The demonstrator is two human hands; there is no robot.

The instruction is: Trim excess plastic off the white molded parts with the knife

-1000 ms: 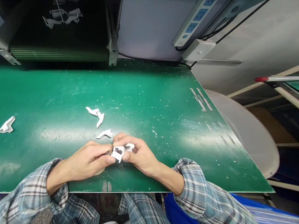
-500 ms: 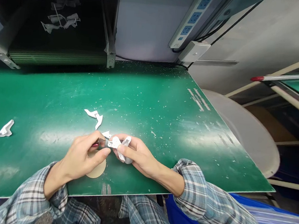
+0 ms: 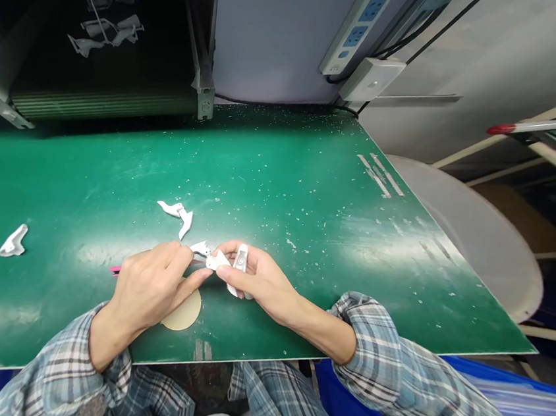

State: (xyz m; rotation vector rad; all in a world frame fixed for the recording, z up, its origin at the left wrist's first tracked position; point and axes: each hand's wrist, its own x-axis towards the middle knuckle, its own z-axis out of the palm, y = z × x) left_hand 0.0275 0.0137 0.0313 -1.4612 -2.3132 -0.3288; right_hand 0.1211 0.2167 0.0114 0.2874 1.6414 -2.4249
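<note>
Your right hand (image 3: 262,274) pinched the white part (image 3: 215,261), its left end just beside your left hand (image 3: 148,284), which curled around a pink tool (image 3: 114,270).

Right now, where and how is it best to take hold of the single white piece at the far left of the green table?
Probably pinch the white piece across its narrower far end, coming from above: it lies on the green table, the broader end nearer the front edge.
</note>
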